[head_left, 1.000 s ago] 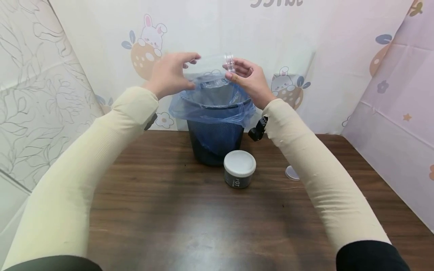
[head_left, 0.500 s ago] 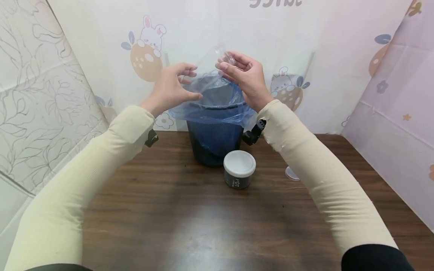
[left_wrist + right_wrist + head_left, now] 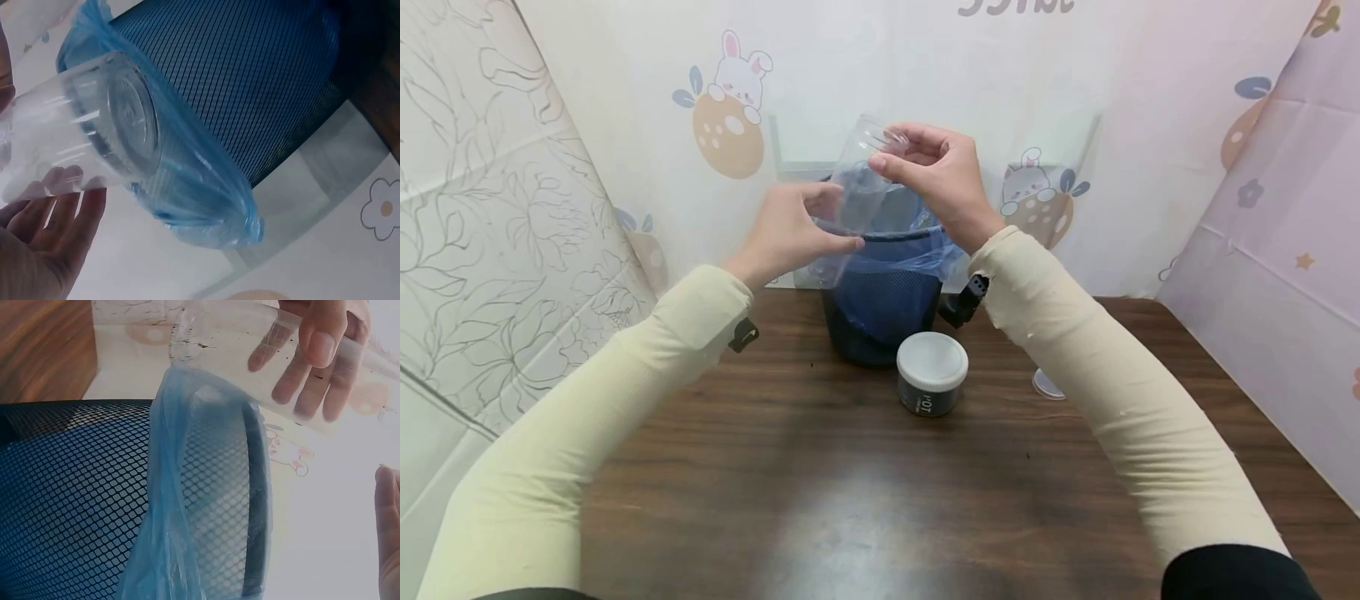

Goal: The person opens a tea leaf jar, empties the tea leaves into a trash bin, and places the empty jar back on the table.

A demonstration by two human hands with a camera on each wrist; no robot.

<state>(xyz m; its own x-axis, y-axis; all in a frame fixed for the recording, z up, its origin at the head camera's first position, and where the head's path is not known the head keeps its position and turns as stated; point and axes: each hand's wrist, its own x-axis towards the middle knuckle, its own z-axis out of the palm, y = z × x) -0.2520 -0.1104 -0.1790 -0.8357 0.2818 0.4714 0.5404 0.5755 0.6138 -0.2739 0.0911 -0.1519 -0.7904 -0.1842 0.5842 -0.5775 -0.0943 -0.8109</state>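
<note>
At left, the clear jar [image 3: 861,196] is gripped low by the left hand [image 3: 790,229], thumb and fingers spread to its width; pressure is best kept light, since the thin-looking wall may flex. The jar is held tilted at the left rim of the lined bin [image 3: 883,312], mouth up and rightward; its wall is transparent and glossy, marked by dark specks. At right, the neck is pinched by the right hand [image 3: 943,175]; a loose, steadying hold is probably sufficient.

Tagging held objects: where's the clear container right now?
Head view, upper centre: the clear container is held tilted between the left hand and right hand, visually overlapping the left side of the mesh bin.
</note>
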